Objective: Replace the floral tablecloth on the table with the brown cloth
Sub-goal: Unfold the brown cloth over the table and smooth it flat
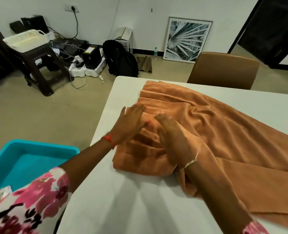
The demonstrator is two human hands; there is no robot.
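The brown cloth [224, 125] lies partly unfolded and wrinkled across the bare white table [123, 200], still bunched in folds near the left edge. My left hand [129, 122] rests flat, fingers spread, on top of the folded part. My right hand [175, 141] lies beside it on the same folds, fingers curled into the fabric; both hands are blurred. No floral tablecloth shows on the table.
A turquoise plastic tub [26, 162] sits left of the table at my side. A brown chair [224, 70] stands at the far edge. On the floor beyond are a dark stool with a white basket [26, 39], cables, black bags and a framed picture [187, 39].
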